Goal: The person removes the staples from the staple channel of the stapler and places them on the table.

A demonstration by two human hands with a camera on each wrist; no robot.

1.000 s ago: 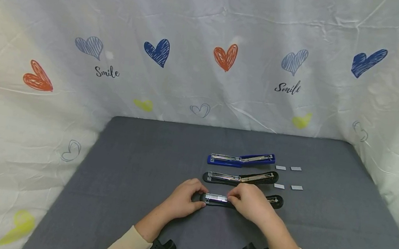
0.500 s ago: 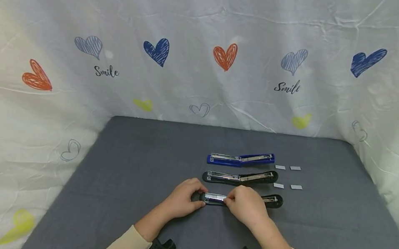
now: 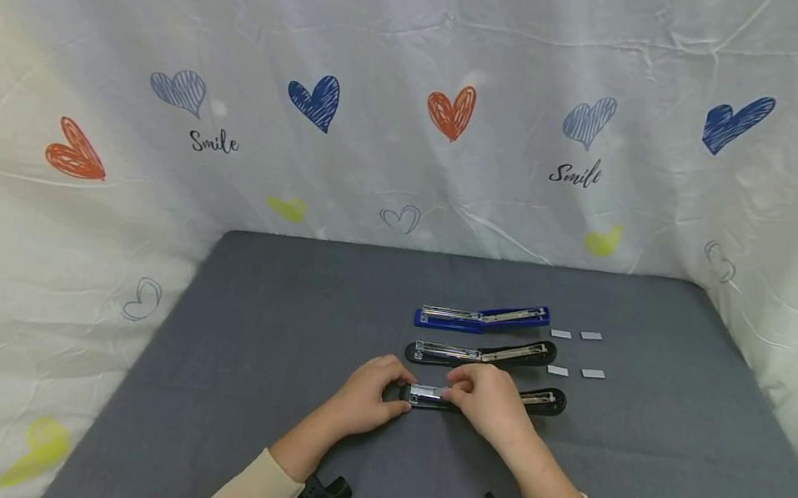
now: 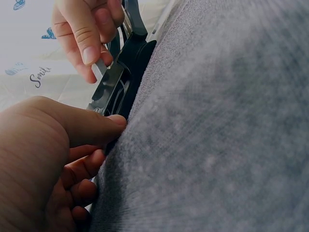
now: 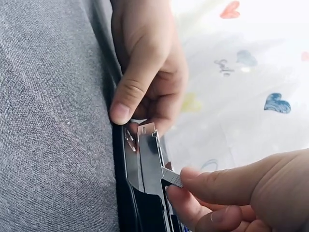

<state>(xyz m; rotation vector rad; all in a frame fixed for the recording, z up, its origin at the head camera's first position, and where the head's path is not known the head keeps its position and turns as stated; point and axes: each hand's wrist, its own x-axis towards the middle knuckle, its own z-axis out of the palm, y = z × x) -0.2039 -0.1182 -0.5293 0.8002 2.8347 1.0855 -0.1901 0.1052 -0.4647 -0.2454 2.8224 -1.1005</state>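
The nearest black stapler [image 3: 545, 400] lies opened out on the grey cloth, its metal magazine uncovered. My left hand [image 3: 366, 396] grips the stapler's front end between thumb and fingers. Over the magazine, my right hand [image 3: 493, 400] pinches a small strip of staples [image 5: 172, 177] between thumb and index finger. In the right wrist view the strip stands tilted, one end at the magazine [image 5: 150, 159]. The left wrist view shows the strip [image 4: 99, 70] above the rail too. My right fingers hide part of the stapler's middle in the head view.
Behind lie a second black stapler [image 3: 449, 356] and a blue stapler [image 3: 450, 319], both opened out. Several staple strips [image 3: 593, 374] rest on the cloth to their right. A white curtain [image 3: 378, 179] with printed hearts rises behind the grey table [image 3: 285, 310].
My right hand has shifted a little left along the magazine, and its fingertips have risen slightly with the staple strip. The left hand keeps its hold on the stapler.
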